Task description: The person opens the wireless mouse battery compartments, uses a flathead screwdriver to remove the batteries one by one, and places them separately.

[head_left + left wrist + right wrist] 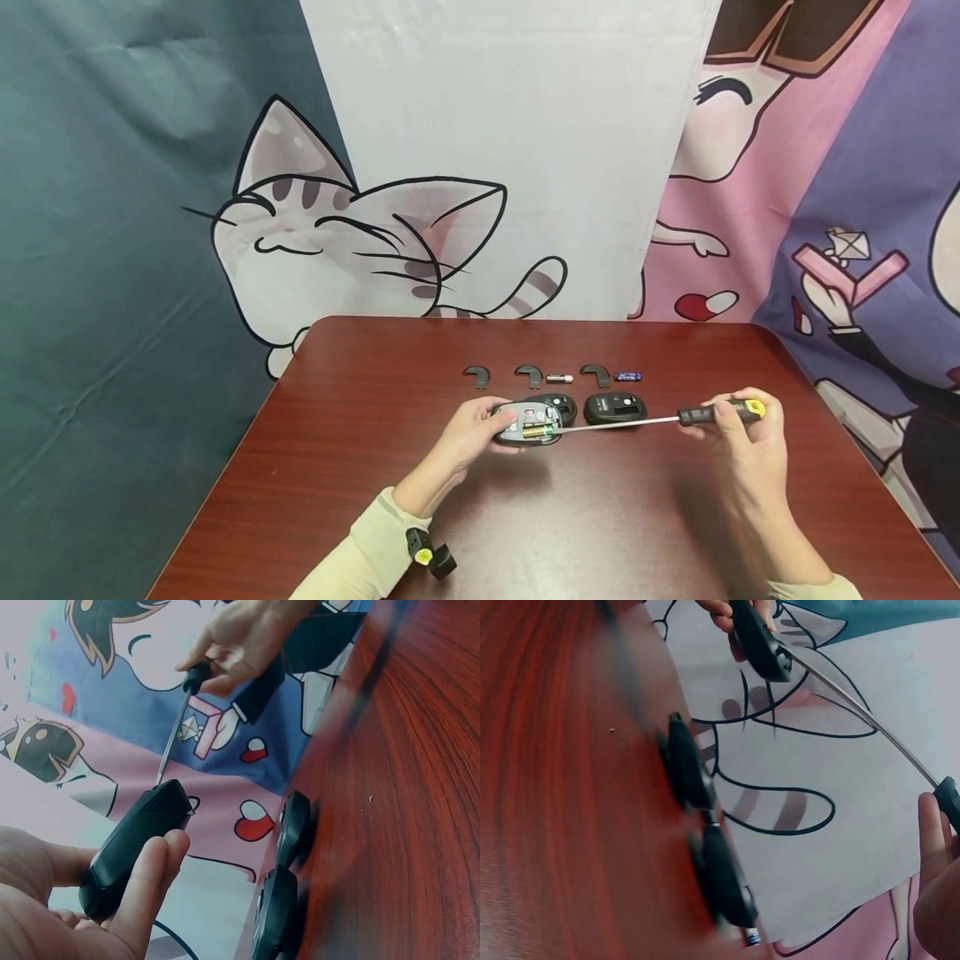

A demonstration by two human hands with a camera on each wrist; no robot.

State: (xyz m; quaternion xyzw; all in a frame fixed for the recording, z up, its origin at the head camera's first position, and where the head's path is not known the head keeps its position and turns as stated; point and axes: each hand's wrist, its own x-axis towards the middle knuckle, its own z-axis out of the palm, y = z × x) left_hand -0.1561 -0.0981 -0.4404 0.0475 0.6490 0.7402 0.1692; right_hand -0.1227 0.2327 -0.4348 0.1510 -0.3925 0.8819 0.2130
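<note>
My left hand (pixel 471 427) grips a computer mouse (pixel 512 423) raised above the table, its underside facing me and its battery bay uncovered. A green-and-gold battery (pixel 537 432) lies in that bay. My right hand (pixel 753 454) holds a long screwdriver (pixel 701 416) by its black-and-yellow handle. The screwdriver's thin metal shaft (pixel 870 720) runs leftward, with its tip right at the end of the bay near the battery. In the left wrist view, the fingers and thumb hold the mouse's dark body (pixel 139 844) from both sides.
Two more mice lie upside down on the table: one (pixel 567 406) partly behind the held mouse, another (pixel 615 407) to its right. Farther back are three hooked black covers (pixel 596 374), a white-and-silver battery (pixel 559 379) and a blue battery (pixel 627 377). A printed cloth (pixel 510 100) hangs behind the table.
</note>
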